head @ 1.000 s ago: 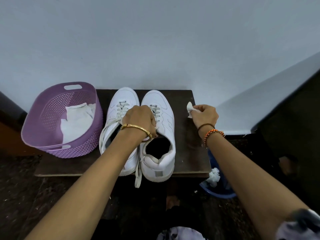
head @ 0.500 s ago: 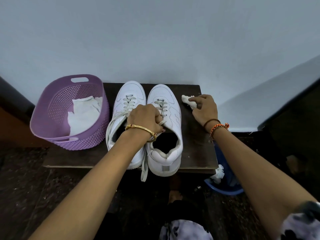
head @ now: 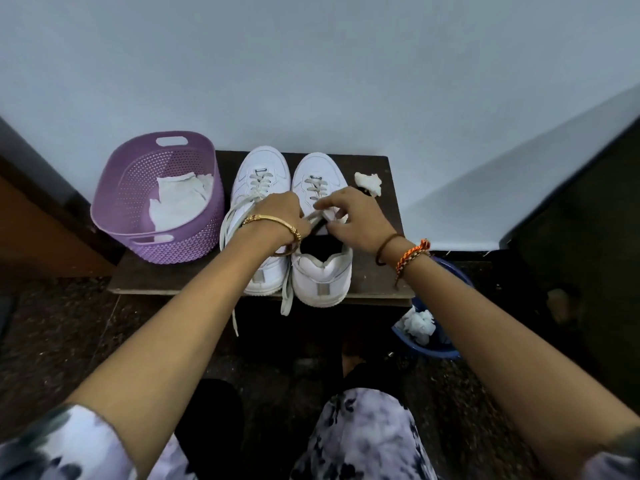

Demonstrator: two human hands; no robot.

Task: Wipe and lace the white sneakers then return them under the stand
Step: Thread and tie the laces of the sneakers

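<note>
Two white sneakers stand side by side, toes to the wall, on a dark wooden stand [head: 388, 188]. The left sneaker [head: 261, 174] has loose laces hanging over the stand's front edge. My left hand [head: 277, 216] rests between the shoes and grips a lace end of the right sneaker [head: 323, 278]. My right hand [head: 353, 216] is over the right sneaker's tongue, its fingers pinching the other lace end. A crumpled white wipe [head: 369, 181] lies on the stand to the right of the shoes, apart from both hands.
A purple perforated basket [head: 180, 251] holding a white cloth [head: 180, 199] sits on the stand's left end. A blue bin [head: 446, 348] with crumpled tissues stands on the floor at the right. A wall closes the back. My patterned trousers show at the bottom.
My right hand let go of the wipe on the stand and moved left onto the right sneaker's laces. My left hand stayed at the laces.
</note>
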